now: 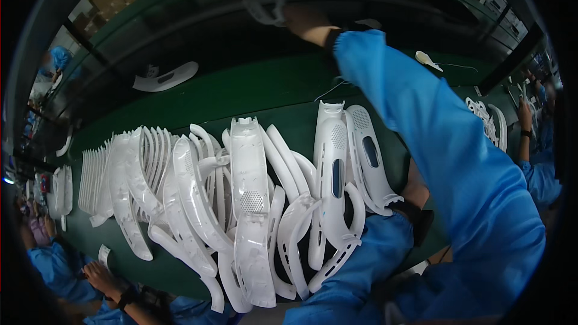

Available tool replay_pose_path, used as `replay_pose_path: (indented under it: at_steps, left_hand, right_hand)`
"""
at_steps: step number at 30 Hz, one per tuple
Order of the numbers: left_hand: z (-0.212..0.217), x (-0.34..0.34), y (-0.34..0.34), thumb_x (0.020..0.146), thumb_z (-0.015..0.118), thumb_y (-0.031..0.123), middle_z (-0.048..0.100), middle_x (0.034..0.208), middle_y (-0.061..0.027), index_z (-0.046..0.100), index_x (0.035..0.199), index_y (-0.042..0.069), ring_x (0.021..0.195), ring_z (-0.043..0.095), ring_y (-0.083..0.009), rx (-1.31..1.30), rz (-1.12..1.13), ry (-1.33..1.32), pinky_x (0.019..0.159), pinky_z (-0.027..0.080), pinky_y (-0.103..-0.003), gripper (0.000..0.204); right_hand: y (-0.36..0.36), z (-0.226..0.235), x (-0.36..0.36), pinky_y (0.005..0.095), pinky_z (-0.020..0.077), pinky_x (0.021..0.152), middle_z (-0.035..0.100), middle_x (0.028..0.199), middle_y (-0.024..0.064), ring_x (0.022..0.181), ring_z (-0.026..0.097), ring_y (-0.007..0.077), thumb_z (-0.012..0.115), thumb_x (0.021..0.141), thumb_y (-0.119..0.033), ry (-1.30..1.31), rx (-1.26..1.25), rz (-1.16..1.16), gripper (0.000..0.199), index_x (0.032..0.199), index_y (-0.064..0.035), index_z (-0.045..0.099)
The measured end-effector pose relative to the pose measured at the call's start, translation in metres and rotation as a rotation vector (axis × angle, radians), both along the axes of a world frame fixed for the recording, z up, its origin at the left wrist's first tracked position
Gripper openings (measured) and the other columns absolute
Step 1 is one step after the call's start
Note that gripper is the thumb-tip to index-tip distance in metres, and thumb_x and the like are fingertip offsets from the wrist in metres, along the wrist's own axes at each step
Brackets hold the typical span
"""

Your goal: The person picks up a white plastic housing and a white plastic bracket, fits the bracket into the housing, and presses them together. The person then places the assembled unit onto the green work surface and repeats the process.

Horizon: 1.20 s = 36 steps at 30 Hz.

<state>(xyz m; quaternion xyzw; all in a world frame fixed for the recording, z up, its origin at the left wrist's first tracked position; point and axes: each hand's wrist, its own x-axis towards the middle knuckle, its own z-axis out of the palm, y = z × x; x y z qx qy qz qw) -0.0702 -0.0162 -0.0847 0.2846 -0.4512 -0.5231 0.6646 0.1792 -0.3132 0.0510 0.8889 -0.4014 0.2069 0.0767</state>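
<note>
R hand (301,19) is reaching out to 12 o'clock, closed on a white plastic shell piece (265,9). It looks light, thin, stiff and prob. slick, so best gripped at the rim. L hand (415,189), at 4 o'clock by the pile of white shells (250,204): can't tell if it's open.

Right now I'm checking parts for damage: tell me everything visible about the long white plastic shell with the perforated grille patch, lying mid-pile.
The long white plastic shell lies lengthwise, its notched end pointing away from the person. It looks glossy and moulded, with small holes along it and a dotted grille patch past its middle. It rests on top of other curved white shells on the green bench. Neither hand touches it. No damage shows.
</note>
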Motion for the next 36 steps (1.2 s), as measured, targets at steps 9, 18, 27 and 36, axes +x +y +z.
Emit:
replay_pose_path:
  at_steps: [9,18,27,36]
  left_hand:
    - [0.102,0.067,0.007,0.091,0.044,0.013,0.062,0.08,-0.0171,0.058,0.094,0.002,0.077,0.061,-0.0354,0.134,0.072,-0.475,0.07,0.049,-0.043,0.017]
    - [0.079,0.077,-0.015,0.097,0.053,0.022,0.062,0.095,-0.0116,0.049,0.114,-0.002,0.08,0.064,-0.0185,0.245,-0.24,0.055,0.074,0.052,-0.031,0.03]
    - [0.176,0.118,0.008,0.081,0.067,0.01,0.067,0.083,-0.0147,0.056,0.115,0.001,0.075,0.064,-0.0155,-0.005,-0.318,-1.141,0.069,0.05,-0.032,0.037]
    - [0.142,0.105,0.012,0.078,0.055,0.004,0.068,0.093,-0.0127,0.063,0.114,0.004,0.087,0.063,-0.0215,-0.144,-0.343,-1.243,0.083,0.049,-0.033,0.037]
  right_hand:
    - [0.196,0.069,-0.277,0.0215,0.0422,0.059,0.06,0.081,-0.0006,0.066,0.053,0.0062,0.066,0.08,-0.012,-0.848,0.467,-0.172,0.022,0.101,-0.0063,0.063]
    - [0.383,-0.001,-0.309,0.0239,0.0458,0.066,0.061,0.082,0.0012,0.074,0.057,0.0086,0.069,0.081,-0.01,-1.03,0.967,-0.418,0.021,0.098,0.0004,0.063]
    - [0.419,0.006,-0.39,0.0257,0.0454,0.061,0.06,0.066,0.0078,0.06,0.054,0.0147,0.037,0.097,-0.031,-1.098,0.984,-0.339,0.04,0.07,-0.0058,0.053]
    - [0.376,0.006,-0.391,0.0251,0.0386,0.045,0.056,0.057,0.0164,0.046,0.046,0.0169,0.034,0.082,-0.028,-1.086,1.595,0.202,0.032,0.066,-0.006,0.05]
